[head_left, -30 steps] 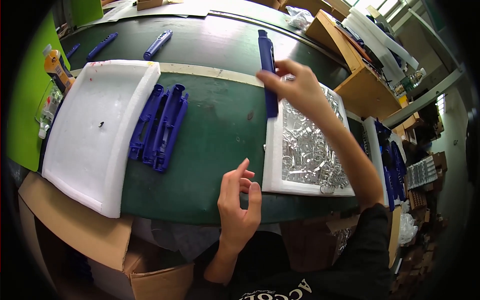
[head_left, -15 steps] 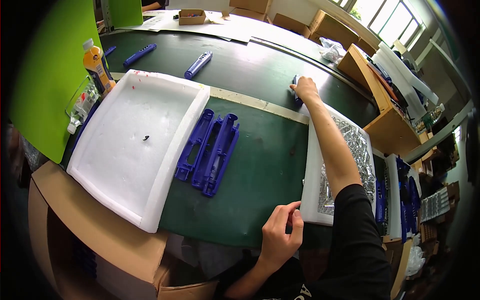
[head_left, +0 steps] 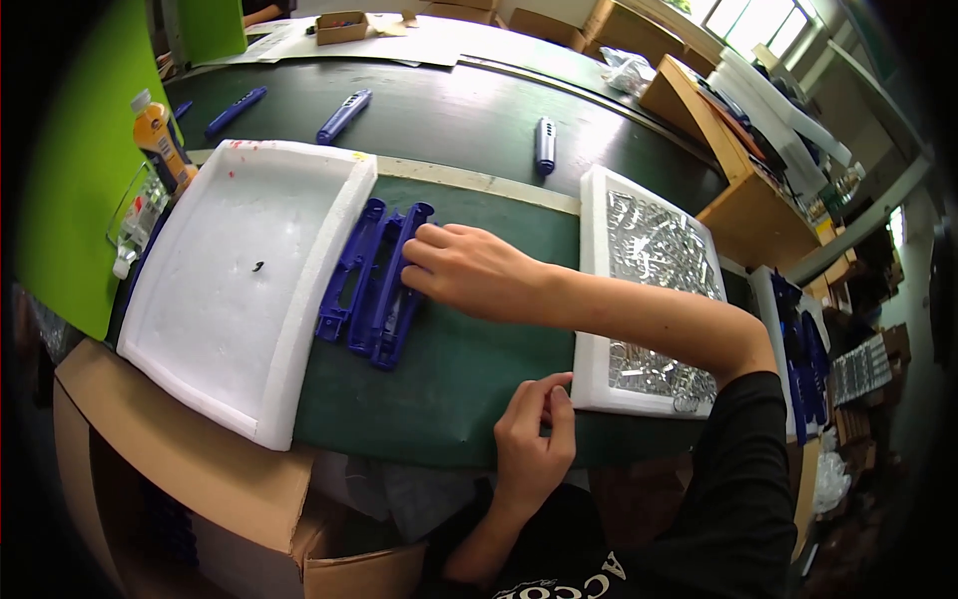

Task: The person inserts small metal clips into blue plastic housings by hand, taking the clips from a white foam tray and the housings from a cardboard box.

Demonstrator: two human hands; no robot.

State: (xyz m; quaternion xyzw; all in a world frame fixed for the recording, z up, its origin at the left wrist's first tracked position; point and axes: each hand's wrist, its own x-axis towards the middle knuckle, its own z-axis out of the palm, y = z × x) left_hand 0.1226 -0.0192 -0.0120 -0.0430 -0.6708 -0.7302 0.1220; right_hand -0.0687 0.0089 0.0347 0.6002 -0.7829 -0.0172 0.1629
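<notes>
My right hand [head_left: 471, 272] reaches left across the green tabletop. Its bent fingers close on the rightmost of several blue plastic shell halves [head_left: 387, 334], which lie side by side and tilted. The fingertips and their exact hold are partly hidden behind the hand. Close to the front edge, my left hand [head_left: 536, 434] is held with fingers curled and thumb near the index finger; anything between them is too small to make out. Beside it stands a white foam tray [head_left: 596, 369] full of shiny metal springs [head_left: 649, 250]. A blue-and-grey handheld device [head_left: 545, 146] lies on the dark far surface.
To the left is a white foam tray [head_left: 309, 299] holding a small black piece [head_left: 257, 267]. Beyond lie more blue devices [head_left: 344, 117]. An orange drink bottle [head_left: 160, 140] stands by a green panel [head_left: 75, 170]. Cardboard boxes [head_left: 190, 439] sit below the front left edge.
My right hand has let go of the device on the far surface and come back left to the blue shells. My left hand keeps its curled pose. The view has shifted slightly.
</notes>
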